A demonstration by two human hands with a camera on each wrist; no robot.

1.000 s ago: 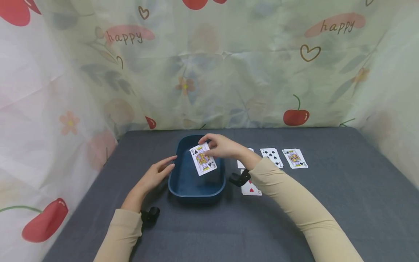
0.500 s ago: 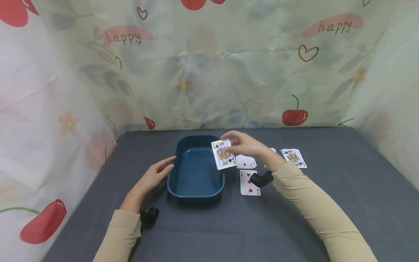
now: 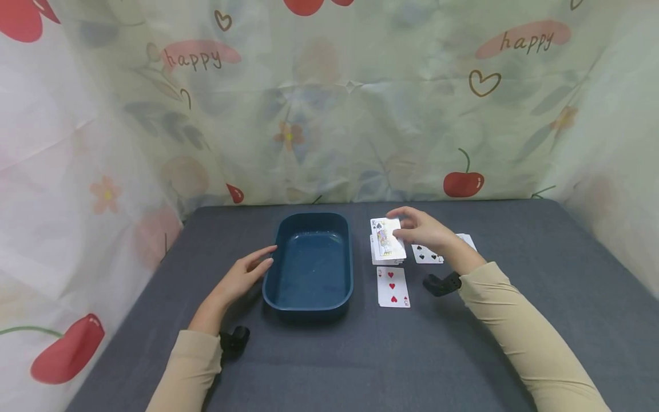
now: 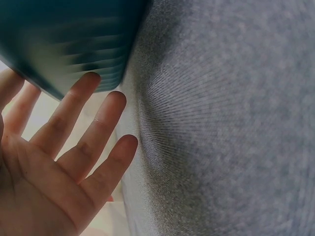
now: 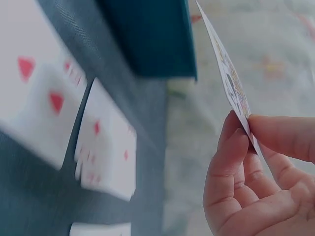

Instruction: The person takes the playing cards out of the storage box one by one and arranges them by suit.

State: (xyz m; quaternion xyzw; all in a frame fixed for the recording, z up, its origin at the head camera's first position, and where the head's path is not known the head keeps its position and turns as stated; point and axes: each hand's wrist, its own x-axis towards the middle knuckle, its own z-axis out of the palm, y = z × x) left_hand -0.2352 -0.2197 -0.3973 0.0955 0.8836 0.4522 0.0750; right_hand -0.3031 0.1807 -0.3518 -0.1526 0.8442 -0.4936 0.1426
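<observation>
My right hand (image 3: 426, 233) pinches a king of spades playing card (image 3: 383, 243) by its right edge. The right wrist view shows that card (image 5: 229, 78) nearly edge-on, thumb on one side and fingers on the other. In the head view it overlaps a diamond pile (image 3: 378, 261) on the table. A blue plastic basin (image 3: 308, 309) stands to the left, no cards showing inside. Beside its left wall rests my left hand (image 3: 241, 281), fingertips right at the rim. The left wrist view has this hand (image 4: 64, 162) with fingers extended, near the basin's outer wall (image 4: 88, 44).
A three of hearts pile (image 3: 393, 287) lies in front of the diamonds. To the right are a spade pile (image 3: 427, 255), partly covered by the hand, and another pile (image 3: 468, 240), mostly hidden behind it. A floral cloth (image 3: 350, 126) hangs behind the grey-covered table (image 3: 329, 366).
My right hand has carried the king of spades rightward, from over the basin to above the diamond pile. My left hand has stayed at the basin's rim.
</observation>
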